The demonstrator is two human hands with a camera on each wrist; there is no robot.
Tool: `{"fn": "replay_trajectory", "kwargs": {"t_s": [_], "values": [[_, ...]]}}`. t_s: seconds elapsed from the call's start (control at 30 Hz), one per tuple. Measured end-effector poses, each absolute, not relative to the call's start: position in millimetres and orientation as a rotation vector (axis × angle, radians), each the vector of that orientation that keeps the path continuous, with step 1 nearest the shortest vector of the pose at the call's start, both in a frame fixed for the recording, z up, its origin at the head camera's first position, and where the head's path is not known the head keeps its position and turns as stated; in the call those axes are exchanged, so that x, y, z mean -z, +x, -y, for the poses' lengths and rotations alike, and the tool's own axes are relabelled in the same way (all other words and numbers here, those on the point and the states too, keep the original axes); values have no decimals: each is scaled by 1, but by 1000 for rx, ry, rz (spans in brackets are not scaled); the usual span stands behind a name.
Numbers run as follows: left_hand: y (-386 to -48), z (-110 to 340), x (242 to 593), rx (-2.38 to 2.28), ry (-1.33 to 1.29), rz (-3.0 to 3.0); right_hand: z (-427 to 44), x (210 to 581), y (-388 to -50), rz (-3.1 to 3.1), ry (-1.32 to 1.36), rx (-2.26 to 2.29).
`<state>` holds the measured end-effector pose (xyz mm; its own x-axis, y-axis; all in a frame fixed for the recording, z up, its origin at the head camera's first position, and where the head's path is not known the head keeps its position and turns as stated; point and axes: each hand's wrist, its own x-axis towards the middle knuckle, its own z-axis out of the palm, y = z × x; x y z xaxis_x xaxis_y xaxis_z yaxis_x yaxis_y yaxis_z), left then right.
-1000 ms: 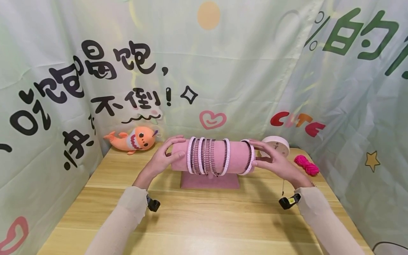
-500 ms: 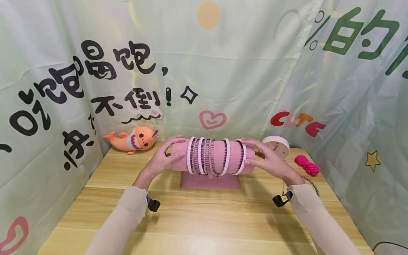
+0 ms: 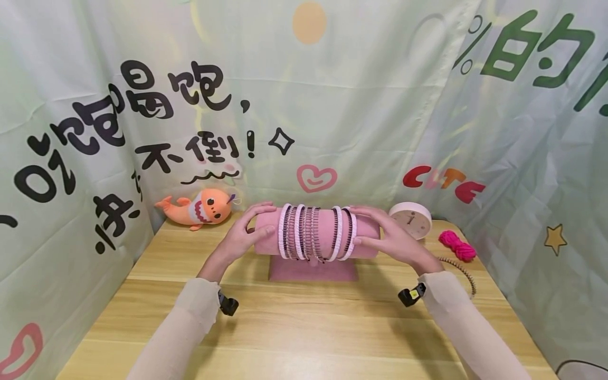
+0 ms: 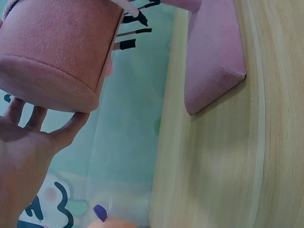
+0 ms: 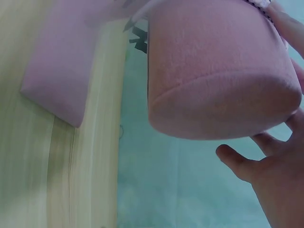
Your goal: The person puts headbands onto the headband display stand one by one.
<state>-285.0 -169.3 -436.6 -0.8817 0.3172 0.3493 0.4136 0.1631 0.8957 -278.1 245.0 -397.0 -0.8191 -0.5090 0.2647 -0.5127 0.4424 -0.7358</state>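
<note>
A pink velvety display stand [image 3: 313, 272] holds a padded horizontal roll [image 3: 366, 224] above the wooden table. Several headbands wrap the roll: white braided ones with dark teeth, and thin toothed ones between them at left. My left hand [image 3: 242, 235] grips the roll's left end, thumb in front and fingers over the top and end. With fingers above and thumb in front, my right hand [image 3: 391, 237] holds the rightmost white headband [image 3: 350, 235], close beside another white headband [image 3: 338, 232]. In the left wrist view, dark headband tips [image 4: 128, 44] stick out below the roll.
At the back left lies an orange plush shark [image 3: 204, 208]. A round white clock [image 3: 410, 219] stands behind my right hand, with a bright pink yarn skein [image 3: 457, 246] and a brown beaded band [image 3: 467, 274] to its right. Printed curtains [image 3: 361, 105] enclose the table [image 3: 304, 327].
My right hand has slid the rightmost white headband leftward from the roll's right end, close to its neighbour. The brown beaded band has come into view. My left hand stays in place.
</note>
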Motion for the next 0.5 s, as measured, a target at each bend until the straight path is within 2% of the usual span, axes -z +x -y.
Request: {"fn": "replay_trajectory", "kwargs": {"t_s": [0.5], "values": [[-284,168,435,1821,-724,2344,-236,395,-279,2654,946,-1258]]}}
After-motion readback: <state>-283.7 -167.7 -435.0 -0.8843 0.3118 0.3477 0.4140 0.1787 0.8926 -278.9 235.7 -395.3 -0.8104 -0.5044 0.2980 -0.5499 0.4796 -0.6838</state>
